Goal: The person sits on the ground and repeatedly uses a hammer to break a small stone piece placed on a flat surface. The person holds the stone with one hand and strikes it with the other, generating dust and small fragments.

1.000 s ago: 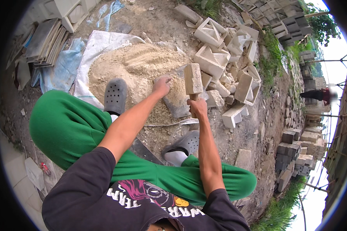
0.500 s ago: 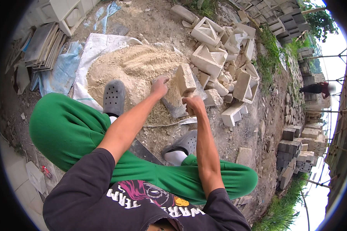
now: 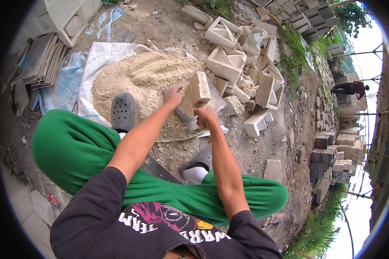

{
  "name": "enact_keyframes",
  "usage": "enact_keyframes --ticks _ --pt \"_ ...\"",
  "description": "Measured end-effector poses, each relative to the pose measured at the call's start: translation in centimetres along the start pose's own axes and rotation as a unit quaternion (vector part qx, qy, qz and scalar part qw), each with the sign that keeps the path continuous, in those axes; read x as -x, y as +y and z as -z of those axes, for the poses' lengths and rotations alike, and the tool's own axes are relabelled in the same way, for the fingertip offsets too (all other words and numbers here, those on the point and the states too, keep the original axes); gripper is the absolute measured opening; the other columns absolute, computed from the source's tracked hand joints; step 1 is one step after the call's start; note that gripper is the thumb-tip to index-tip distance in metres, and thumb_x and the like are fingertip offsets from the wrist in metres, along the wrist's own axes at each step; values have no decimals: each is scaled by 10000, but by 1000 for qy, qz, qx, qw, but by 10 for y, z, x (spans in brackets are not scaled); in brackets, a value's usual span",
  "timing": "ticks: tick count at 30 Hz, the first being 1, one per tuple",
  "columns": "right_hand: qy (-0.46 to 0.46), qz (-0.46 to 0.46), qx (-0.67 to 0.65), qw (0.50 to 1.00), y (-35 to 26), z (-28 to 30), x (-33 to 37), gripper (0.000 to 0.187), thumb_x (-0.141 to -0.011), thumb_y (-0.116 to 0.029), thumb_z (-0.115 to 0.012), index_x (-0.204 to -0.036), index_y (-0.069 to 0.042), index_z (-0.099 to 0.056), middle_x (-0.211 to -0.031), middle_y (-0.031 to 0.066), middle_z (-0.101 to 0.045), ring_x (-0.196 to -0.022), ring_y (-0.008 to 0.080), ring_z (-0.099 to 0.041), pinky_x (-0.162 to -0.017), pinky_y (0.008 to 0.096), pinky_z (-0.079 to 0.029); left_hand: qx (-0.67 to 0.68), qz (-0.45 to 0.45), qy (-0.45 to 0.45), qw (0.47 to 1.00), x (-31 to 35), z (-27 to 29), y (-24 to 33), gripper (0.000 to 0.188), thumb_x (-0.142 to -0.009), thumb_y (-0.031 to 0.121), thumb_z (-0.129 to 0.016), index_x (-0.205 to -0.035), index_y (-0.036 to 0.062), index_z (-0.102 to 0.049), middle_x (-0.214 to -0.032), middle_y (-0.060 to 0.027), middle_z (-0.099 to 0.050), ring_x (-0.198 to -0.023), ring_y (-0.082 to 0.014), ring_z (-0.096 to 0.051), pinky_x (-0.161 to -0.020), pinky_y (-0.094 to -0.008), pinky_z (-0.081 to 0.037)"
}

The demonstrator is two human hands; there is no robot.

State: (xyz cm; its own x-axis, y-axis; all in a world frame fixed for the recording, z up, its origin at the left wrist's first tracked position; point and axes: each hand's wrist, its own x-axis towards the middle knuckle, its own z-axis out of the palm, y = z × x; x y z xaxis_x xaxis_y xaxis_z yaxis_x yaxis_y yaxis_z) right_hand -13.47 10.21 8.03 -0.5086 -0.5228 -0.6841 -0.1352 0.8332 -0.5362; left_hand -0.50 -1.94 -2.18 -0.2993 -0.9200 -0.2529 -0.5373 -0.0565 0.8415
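My right hand (image 3: 206, 116) is wrapped round the short handle of a pale, dust-covered mallet (image 3: 199, 88), its blocky head upright over a flat grey slab (image 3: 215, 103). My left hand (image 3: 173, 96) is by the slab's left edge, fingers partly stretched out, with nothing visible in them. Under and beside it lies a heap of pale crushed powder (image 3: 138, 80), spread on a white woven sheet (image 3: 85, 93). Whatever lies beneath the mallet's head is hidden by it.
Broken pale hollow blocks (image 3: 225, 64) and rubble are piled right of the slab. Thin boards (image 3: 43, 60) lean at the left by blue plastic (image 3: 67, 77). My grey clogs (image 3: 123, 112) flank the heap. Stacked blocks (image 3: 328, 151) and another person (image 3: 350, 88) are farther right.
The whole view has shifted slightly, moving the scene a little left. Both hands keep about the same places at the slab, the mallet still in my right hand. The distant person's posture looks different.
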Motion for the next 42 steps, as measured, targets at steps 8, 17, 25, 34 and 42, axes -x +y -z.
enact_keyframes --ticks 8,17,25,34,42 --pt "135 113 62 982 64 -60 20 331 -756 -284 -717 -802 43 -693 -664 147 -690 -557 255 -689 -569 365 -559 -5 -46 17 999 11 0 14 334 -872 51 -626 -1195 97 -698 -1311 -155 -643 -1221 -335 -602 -1040 -397 -479" --pt "10 -18 -16 1000 51 -39 14 331 -712 -218 -741 -792 100 -692 -712 194 -699 -583 279 -704 -581 387 -558 -30 -50 13 998 25 19 -1 354 -827 49 -586 -1148 88 -728 -1269 -194 -659 -1123 -330 -658 -974 -376 -510" --pt "-34 -20 -215 976 38 -23 20 232 -760 -151 -721 -786 59 -627 -655 145 -619 -532 244 -645 -460 374 -531 -46 -37 -8 998 52 9 4 363 -837 99 -620 -1188 82 -711 -1131 -178 -719 -1061 -333 -688 -922 -395 -536" --pt "105 112 -98 983 -5 9 53 207 -764 -178 -732 -817 7 -658 -640 74 -642 -525 185 -643 -508 337 -519 -25 -40 17 999 33 0 14 340 -833 80 -631 -1159 91 -728 -1107 -217 -708 -1026 -374 -685 -893 -425 -539" --pt "119 78 79 987 66 -51 10 409 -684 -327 -733 -860 42 -742 -796 270 -710 -838 375 -727 -762 434 -557 -6 -33 45 998 27 -4 22 302 -861 118 -664 -1157 68 -700 -1049 -189 -733 -990 -333 -704 -863 -413 -536"
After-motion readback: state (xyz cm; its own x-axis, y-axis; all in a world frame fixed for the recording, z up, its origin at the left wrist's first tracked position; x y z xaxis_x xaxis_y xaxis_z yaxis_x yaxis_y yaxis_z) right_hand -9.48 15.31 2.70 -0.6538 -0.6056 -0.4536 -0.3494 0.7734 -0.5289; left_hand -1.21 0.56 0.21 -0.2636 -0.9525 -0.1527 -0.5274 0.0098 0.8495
